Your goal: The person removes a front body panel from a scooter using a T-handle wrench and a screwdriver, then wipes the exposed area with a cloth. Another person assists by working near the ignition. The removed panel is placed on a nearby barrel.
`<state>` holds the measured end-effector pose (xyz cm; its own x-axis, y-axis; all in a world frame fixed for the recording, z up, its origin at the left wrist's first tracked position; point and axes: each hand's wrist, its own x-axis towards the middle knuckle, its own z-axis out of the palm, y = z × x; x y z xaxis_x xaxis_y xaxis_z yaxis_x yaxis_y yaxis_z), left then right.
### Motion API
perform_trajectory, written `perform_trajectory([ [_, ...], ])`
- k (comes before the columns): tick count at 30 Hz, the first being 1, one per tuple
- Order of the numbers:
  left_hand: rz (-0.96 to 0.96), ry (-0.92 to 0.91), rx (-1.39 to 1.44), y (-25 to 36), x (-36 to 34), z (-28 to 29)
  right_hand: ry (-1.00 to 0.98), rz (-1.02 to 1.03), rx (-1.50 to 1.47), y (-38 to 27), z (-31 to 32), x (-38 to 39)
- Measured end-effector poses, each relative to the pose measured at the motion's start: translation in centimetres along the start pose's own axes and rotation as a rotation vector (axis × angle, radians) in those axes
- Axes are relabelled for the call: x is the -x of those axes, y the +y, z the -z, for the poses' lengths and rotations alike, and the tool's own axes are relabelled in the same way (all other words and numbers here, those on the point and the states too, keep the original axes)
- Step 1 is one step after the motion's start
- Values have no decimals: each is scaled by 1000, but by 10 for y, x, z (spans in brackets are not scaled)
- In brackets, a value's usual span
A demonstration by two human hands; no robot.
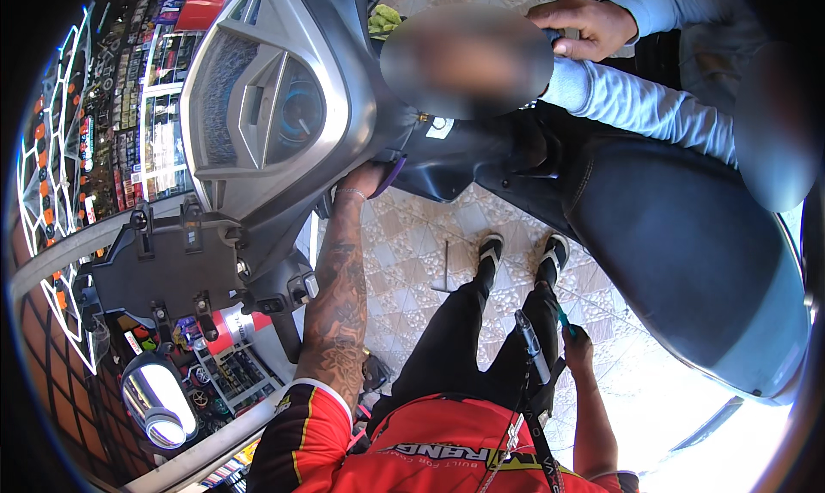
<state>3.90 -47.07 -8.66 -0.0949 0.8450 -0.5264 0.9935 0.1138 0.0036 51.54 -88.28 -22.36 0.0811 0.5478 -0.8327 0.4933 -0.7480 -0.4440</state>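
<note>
A dark scooter stretches across the view, with its silver-framed instrument panel (275, 106) at the left and its black seat (687, 235) at the right. My left hand (364, 180) reaches against the inner side of the scooter's front panel, beside a purple edge. Its fingers are hidden there, so I cannot see what they do. Low at my right side, my right hand (578, 349) is closed around a slim teal tool (565, 321), whose kind is too small to make out. It stays apart from the scooter.
Across the scooter, a co-worker's hand (589, 25) and grey sleeve (644, 98) reach over the body near a blurred patch. An L-shaped metal tool (445, 268) lies on the tiled floor (404, 261). A black holder plate (172, 270) and a mirror (159, 398) jut out left.
</note>
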Motion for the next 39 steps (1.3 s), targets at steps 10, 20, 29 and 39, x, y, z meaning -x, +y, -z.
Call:
perform_trajectory([
  [10, 2, 26, 12, 6, 7, -1, 64, 58, -1, -8, 15, -10],
  [20, 63, -1, -8, 7, 5, 1, 45, 41, 4, -13, 21, -14],
  [29, 50, -16, -28, 18, 7, 9, 14, 12, -12, -4, 23, -20],
  [39, -79, 112, -73, -10, -7, -14, 12, 14, -74, -10, 37, -22],
])
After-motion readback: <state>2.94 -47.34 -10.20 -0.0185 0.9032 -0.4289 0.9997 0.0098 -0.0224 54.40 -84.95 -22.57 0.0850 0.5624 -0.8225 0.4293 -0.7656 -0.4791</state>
